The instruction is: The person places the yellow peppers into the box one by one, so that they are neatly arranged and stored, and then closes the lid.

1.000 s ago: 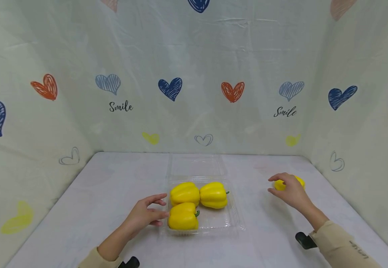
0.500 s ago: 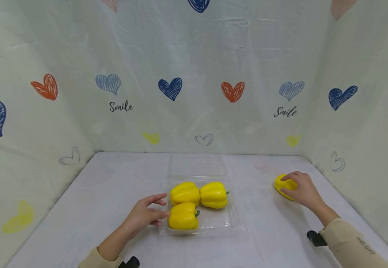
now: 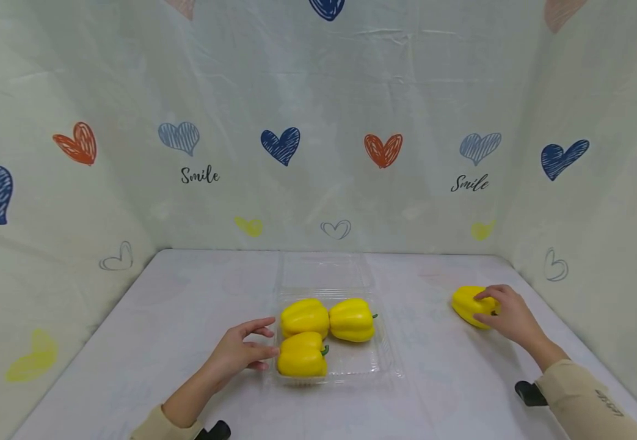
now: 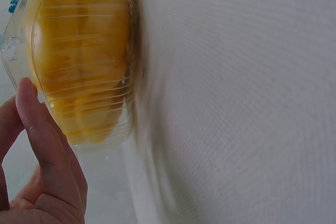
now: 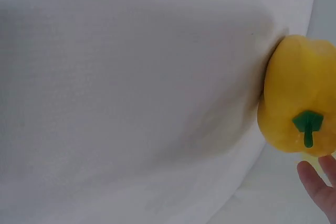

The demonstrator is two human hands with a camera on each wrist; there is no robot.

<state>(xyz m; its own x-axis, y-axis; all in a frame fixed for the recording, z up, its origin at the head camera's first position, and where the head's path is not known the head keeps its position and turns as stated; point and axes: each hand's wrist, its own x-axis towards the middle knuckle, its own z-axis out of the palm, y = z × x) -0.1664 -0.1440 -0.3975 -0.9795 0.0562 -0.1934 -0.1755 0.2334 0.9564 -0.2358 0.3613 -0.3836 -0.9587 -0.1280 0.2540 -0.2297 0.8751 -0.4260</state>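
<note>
Three yellow bell peppers sit in a clear plastic clamshell box (image 3: 353, 365): the back left pepper (image 3: 304, 318), the back right pepper (image 3: 351, 321) and the front left pepper (image 3: 302, 357). Along the box's left side is my left hand (image 3: 236, 349), fingers extended; in the left wrist view a fingertip (image 4: 26, 90) appears to touch the rim. A fourth yellow pepper (image 3: 468, 304) lies on the table at the right. My right hand (image 3: 507, 313) is at its stem end, thumb and fingers spread. The right wrist view shows its green stem (image 5: 308, 129), with fingertips (image 5: 307, 170) close below.
The box's transparent lid (image 3: 323, 273) lies folded back behind it on the white table (image 3: 186, 305). A pale cloth wall (image 3: 323, 195) with printed hearts rises behind the table and along both sides.
My right hand has moved right across the right-hand pepper to its stem end, uncovering more of it. That pepper has turned slightly. My left hand and the box have stayed put.
</note>
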